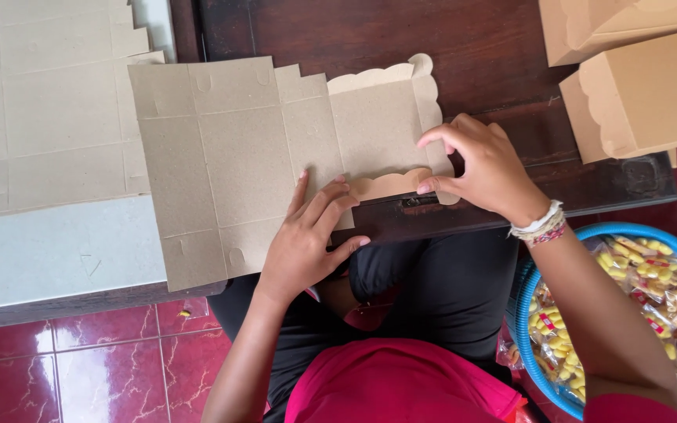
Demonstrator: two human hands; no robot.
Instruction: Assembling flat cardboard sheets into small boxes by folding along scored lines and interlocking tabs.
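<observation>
Flat die-cut cardboard box blank (276, 157) lies on the dark tabletop (472, 47). Left hand (307, 235) presses it flat, fingers spread. Right hand (483, 168) pinches the scalloped side flap (432, 110). Judged: flap-folding step; next crease needs firm pressure along the score.

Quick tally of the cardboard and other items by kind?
Flat box blanks: 2, one under both hands, one at left
Folded boxes: 2, and
Blue basket of snack packets: 1
Total: 5
</observation>
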